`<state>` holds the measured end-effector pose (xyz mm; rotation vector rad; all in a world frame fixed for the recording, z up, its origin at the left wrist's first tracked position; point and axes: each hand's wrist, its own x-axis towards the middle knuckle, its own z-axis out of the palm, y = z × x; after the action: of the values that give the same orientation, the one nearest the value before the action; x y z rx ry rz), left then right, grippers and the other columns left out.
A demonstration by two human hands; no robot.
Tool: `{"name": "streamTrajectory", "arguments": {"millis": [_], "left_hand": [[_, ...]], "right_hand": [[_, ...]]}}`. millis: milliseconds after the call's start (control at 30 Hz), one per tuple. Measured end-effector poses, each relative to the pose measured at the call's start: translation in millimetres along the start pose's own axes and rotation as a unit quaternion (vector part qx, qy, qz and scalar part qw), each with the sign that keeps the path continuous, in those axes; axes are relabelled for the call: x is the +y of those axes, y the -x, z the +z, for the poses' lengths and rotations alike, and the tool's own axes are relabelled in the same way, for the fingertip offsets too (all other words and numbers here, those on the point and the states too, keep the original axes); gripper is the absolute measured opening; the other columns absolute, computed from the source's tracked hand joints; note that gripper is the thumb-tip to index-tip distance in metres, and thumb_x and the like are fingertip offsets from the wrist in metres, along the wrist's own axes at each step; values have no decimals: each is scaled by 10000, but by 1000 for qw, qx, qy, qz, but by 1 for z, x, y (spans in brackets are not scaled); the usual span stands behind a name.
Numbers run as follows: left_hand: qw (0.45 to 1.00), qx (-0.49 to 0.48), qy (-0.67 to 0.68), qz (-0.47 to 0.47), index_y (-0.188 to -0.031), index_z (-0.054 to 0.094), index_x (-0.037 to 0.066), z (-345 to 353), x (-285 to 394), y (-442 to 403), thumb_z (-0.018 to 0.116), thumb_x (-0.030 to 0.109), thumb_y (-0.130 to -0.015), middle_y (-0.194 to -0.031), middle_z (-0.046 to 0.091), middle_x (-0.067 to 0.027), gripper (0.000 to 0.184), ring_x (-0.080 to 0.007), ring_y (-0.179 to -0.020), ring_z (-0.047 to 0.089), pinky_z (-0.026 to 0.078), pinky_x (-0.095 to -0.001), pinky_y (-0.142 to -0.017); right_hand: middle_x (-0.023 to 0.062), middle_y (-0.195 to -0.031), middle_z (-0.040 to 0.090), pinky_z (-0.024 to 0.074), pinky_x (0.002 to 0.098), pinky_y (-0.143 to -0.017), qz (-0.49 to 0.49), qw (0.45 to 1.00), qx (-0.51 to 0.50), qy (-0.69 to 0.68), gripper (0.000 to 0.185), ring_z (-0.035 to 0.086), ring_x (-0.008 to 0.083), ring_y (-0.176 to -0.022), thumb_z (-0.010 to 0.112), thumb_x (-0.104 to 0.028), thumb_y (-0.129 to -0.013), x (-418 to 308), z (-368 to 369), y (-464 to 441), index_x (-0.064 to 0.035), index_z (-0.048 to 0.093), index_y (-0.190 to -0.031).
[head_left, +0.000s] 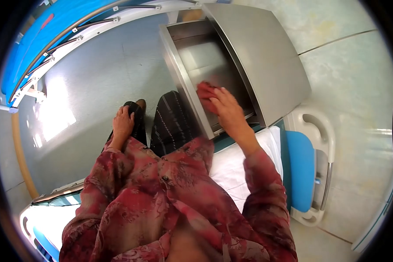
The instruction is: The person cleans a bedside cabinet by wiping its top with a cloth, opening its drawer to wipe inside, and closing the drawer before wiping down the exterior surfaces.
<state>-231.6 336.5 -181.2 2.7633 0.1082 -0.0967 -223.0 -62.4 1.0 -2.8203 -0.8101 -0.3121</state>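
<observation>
My right hand (227, 110) grips a dark red cloth (206, 93), which is bunched up under the fingers and a little blurred. Both are over the open metal drawer (174, 61), close to its front wall; whether the cloth touches the drawer cannot be made out. The drawer is pulled out from a stainless steel cabinet (266, 52), and its visible inside shows bare metal. My left hand (123, 123) rests flat on my dark-trousered left knee, fingers stretched out, holding nothing.
I sit on a bed with a white sheet (233, 166). Its headboard, with a blue panel (302, 170), stands right of me. Another bed with a blue mattress (52, 30) and a metal side rail (67, 25) lies across the grey floor (118, 56). A tiled wall (353, 87) is at right.
</observation>
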Motion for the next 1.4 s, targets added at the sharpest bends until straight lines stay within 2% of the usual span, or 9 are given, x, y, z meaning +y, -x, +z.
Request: {"name": "streamTrajectory", "arguments": {"millis": [233, 433, 500, 600, 800, 1067, 1200, 1333, 1400], "left_hand": [[1000, -10, 0, -20, -1258, 514, 79, -5, 5, 3, 570, 293, -931, -1267, 564, -144, 395, -352, -1129, 574, 469, -465, -924], [1000, 13, 5, -20, -1239, 520, 63, -13, 8, -3, 555, 277, -939, -1239, 574, -147, 370, -353, -1110, 578, 466, -448, -925], [999, 22, 26, -13, -1239, 519, 58, -14, 11, -5, 551, 270, -941, -1235, 575, -147, 367, -353, -1110, 578, 465, -450, -919], [1000, 20, 11, -6, -1242, 520, 60, -9, 9, -8, 550, 270, -942, -1226, 577, -145, 368, -350, -1104, 581, 468, -450, -912], [1000, 15, 5, -20, -1248, 519, 65, -11, 12, -3, 549, 267, -944, -1221, 576, -142, 367, -349, -1100, 582, 461, -456, -920], [1000, 2, -5, -11, -1234, 524, 64, -13, 16, -3, 557, 267, -941, -1229, 579, -155, 358, -357, -1100, 586, 468, -454, -912], [1000, -4, -6, -19, -1225, 529, 62, -11, 15, -1, 561, 267, -939, -1229, 582, -159, 354, -363, -1096, 588, 471, -460, -909], [1000, 11, -5, -9, -1218, 529, 64, -11, 14, -5, 565, 261, -934, -1214, 588, -159, 348, -370, -1078, 590, 475, -462, -904], [1000, 13, -2, -10, -1215, 529, 65, -8, 16, -5, 567, 261, -933, -1210, 588, -157, 345, -368, -1079, 588, 475, -461, -903]], "right_hand": [[329, -1447, 371, 355, 473, -1112, 124, 971, -206, 3, 505, 388, 470, -1335, 453, -161, -952, 89, 121, -33, 17, 369, -1417], [360, -1406, 391, 367, 477, -1094, 445, 869, -146, -163, 684, 384, 474, -1337, 595, -201, -900, 126, 120, -86, 31, 286, -1464], [317, -1406, 421, 314, 488, -1126, 148, 985, -55, 62, 659, 389, 437, -1342, 621, -170, -842, 115, 145, -78, 13, 379, -1427], [223, -1476, 405, 290, 488, -1142, -25, 993, -46, -102, 550, 353, 385, -1390, 553, -113, -850, 71, 154, -84, -65, 474, -1392], [193, -1475, 426, 276, 464, -1152, 256, 967, -7, 10, 495, 335, 373, -1407, 530, -169, -892, 80, 146, -119, -80, 495, -1378], [259, -1466, 391, 320, 436, -1134, 18, 987, -133, -94, 438, 341, 381, -1400, 429, -175, -984, 48, 116, -100, -71, 444, -1409], [260, -1384, 483, 332, 448, -1122, 272, 961, -16, 51, 401, 416, 368, -1347, 404, -116, -960, 73, 125, -89, 4, 495, -1331], [145, -1475, 444, 296, 397, -1167, 23, 975, -21, -222, 469, 357, 333, -1406, 431, -83, -949, 49, 134, -75, -97, 462, -1417], [170, -1450, 462, 314, 384, -1153, 0, 992, -84, -92, 444, 371, 332, -1395, 425, -119, -965, 45, 127, -82, -88, 466, -1406]]}}
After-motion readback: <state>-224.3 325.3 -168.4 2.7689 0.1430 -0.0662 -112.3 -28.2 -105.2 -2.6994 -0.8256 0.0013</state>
